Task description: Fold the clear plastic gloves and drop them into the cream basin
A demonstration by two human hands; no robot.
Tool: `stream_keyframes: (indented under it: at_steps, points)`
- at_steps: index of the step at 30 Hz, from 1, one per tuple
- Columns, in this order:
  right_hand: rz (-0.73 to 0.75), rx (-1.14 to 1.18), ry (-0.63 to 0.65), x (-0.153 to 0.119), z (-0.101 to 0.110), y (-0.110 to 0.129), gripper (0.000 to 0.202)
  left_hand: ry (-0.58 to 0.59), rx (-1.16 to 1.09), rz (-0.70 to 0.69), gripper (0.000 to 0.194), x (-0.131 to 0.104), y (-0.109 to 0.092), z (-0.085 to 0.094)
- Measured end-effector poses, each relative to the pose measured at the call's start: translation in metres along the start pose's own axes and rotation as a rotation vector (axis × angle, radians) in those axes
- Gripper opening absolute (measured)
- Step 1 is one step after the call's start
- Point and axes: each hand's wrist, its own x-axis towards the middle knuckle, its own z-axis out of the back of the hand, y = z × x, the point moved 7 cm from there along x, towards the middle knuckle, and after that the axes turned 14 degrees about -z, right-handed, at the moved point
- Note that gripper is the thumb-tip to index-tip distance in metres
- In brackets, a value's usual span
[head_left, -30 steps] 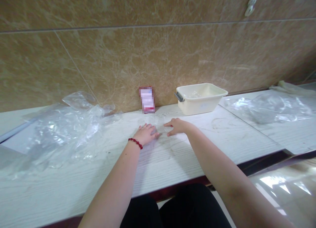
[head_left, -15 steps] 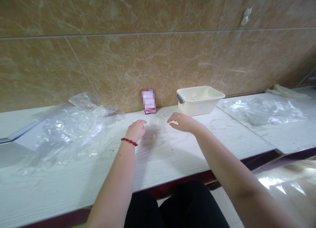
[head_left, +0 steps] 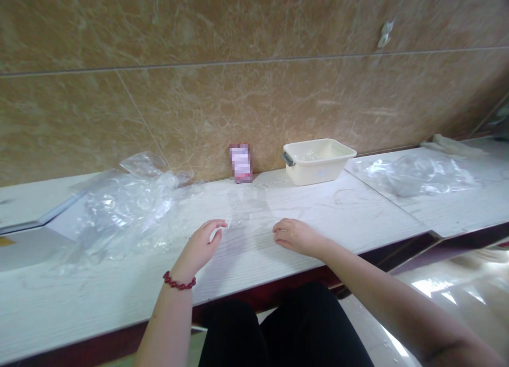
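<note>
My left hand (head_left: 202,243), with a red bead bracelet (head_left: 179,281) at the wrist, is open over the white tabletop (head_left: 254,271), its thumb and fingers apart. Across from it lies my right hand (head_left: 296,235), palm down and low at the table, fingers loosely bent and nothing visible in them. Between and just beyond the hands, a faint clear plastic sheet or bag (head_left: 249,203) lies flat. Its edges are hard to make out, and I cannot tell whether the fingertips touch it.
Crumpled clear plastic bags (head_left: 127,202) lie at the left, partly over a pale flat box or folder (head_left: 59,224). A phone (head_left: 241,164) with a blurred screen leans on the tiled wall. A cream plastic bin (head_left: 318,168) with a grey handle stands right of it. More clear plastic (head_left: 417,175) lies farther right.
Both hands have moved back toward the table's front edge, and my left hand has shifted left. The faint clear plastic beyond them shows more plainly. The view has shifted slightly.
</note>
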Motion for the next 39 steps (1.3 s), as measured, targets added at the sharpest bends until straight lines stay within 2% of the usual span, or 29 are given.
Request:
stream_keyframes:
  at_steps: [2,5,7,10,12,14,17,21,22,26,32,36,39]
  points:
    - [0.015,0.074,-0.015,0.003,0.0,0.001,0.018,0.016,-0.057,-0.008,0.027,-0.011,-0.004,-0.009]
    - [-0.019,0.196,-0.039,0.004,0.003,-0.002,0.016,0.087,-0.114,-0.094,0.034,-0.02,-0.018,-0.024]
    - [-0.076,0.278,-0.048,0.003,0.004,-0.006,0.016,0.123,-0.121,-0.15,0.043,-0.022,-0.025,-0.031]
    - [-0.14,0.389,-0.037,0.0,0.005,-0.009,0.016,0.117,-0.072,-0.171,0.052,-0.019,-0.024,-0.038]
    - [-0.152,0.433,-0.013,-0.001,0.005,-0.008,0.016,0.095,-0.024,-0.168,0.043,-0.016,-0.021,-0.041]
    - [-0.163,0.446,0.004,-0.004,0.005,-0.007,0.017,0.092,-0.007,-0.168,0.023,-0.013,-0.019,-0.043]
    - [-0.16,0.424,-0.007,-0.009,0.01,-0.007,0.02,0.113,-0.046,-0.166,0.016,-0.011,-0.026,-0.042]
    - [-0.064,0.328,-0.029,-0.016,0.017,-0.005,0.049,0.118,-0.106,-0.142,0.016,-0.014,-0.043,-0.03]
    - [-0.038,0.308,-0.028,-0.017,0.018,-0.003,0.048,0.126,-0.121,-0.133,0.016,-0.016,-0.047,-0.027]
    - [0.036,0.297,0.001,-0.021,0.015,0.004,0.014,0.18,-0.17,-0.109,0.02,-0.026,-0.058,-0.023]
    - [0.027,0.377,0.047,-0.035,0.019,0.016,0.021,0.182,-0.162,-0.095,0.022,-0.044,-0.064,-0.018]
    - [0.073,0.364,0.076,-0.036,0.016,0.022,0.028,0.147,-0.151,-0.077,0.021,-0.05,-0.062,-0.023]
    - [0.096,0.352,0.072,-0.031,0.008,0.024,0.023,0.123,-0.189,-0.069,0.021,-0.051,-0.06,-0.027]
